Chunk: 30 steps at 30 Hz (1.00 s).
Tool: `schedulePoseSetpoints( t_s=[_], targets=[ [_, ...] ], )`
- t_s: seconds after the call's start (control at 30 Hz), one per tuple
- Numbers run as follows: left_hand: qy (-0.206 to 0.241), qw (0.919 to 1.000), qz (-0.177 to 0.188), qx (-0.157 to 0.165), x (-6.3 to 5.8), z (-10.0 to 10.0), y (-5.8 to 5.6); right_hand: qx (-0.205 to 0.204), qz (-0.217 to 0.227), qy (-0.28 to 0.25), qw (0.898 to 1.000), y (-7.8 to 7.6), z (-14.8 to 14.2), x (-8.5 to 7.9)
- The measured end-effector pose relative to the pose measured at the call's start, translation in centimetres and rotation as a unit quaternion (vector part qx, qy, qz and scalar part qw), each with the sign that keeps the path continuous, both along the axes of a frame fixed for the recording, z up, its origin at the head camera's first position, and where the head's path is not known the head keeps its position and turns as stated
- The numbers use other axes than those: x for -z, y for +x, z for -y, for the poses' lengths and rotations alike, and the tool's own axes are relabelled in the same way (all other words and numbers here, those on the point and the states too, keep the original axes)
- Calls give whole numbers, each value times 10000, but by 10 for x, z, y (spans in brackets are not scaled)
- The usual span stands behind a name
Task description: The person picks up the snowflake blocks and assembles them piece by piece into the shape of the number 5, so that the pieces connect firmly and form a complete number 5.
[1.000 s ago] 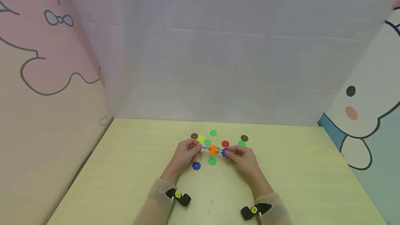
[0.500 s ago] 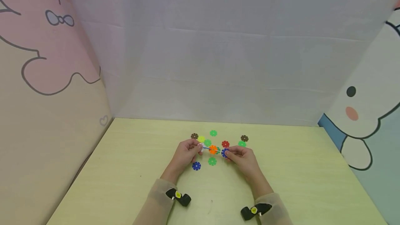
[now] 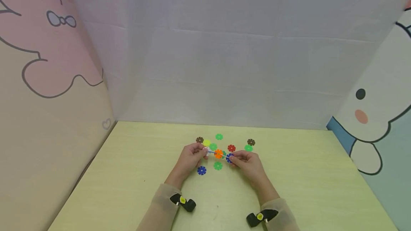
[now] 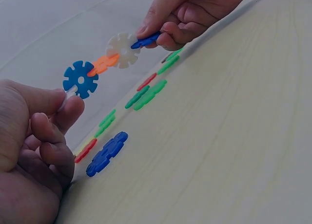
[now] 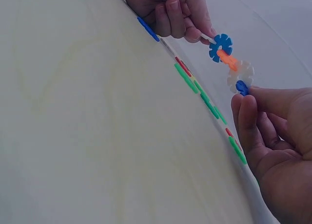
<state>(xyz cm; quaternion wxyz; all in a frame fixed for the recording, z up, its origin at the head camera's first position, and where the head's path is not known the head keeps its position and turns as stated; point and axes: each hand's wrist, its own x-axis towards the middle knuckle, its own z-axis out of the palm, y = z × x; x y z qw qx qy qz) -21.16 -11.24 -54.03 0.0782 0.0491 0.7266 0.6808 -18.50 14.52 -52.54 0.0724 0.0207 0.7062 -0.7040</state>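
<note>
Snowflake-disc chain (image 4: 105,65) hangs just above the desk (image 3: 128,174); our left hand (image 3: 189,158) pinches its white end, our right hand (image 3: 247,163) its dark blue disc, shifted slightly leftward since before.

A small tabletop recording booth, set up like a child's play corner. A pale yellow-green wooden table (image 3: 128,188) is enclosed by a plain white sheet backdrop (image 3: 224,63) along its far edge and cartoon rabbit-print fabric panels, pink (image 3: 41,45) on the left and white-and-blue (image 3: 375,117) on the right.
</note>
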Motion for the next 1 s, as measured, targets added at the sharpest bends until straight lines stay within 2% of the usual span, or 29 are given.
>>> schedulePoseSetpoints(
  t_s=[0.3, 0.77, 1.0],
  targets=[
    [7, 9999, -107, 47, 2, 1, -1, 6, -59, 58, 10000, -1, -1, 4],
    [59, 10000, 61, 42, 1, 1, -1, 52, -19, 54, 10000, -3, -1, 5],
    [73, 9995, 73, 295, 2, 4, -1, 278, -35, 38, 9996, -3, -1, 0]
  ],
)
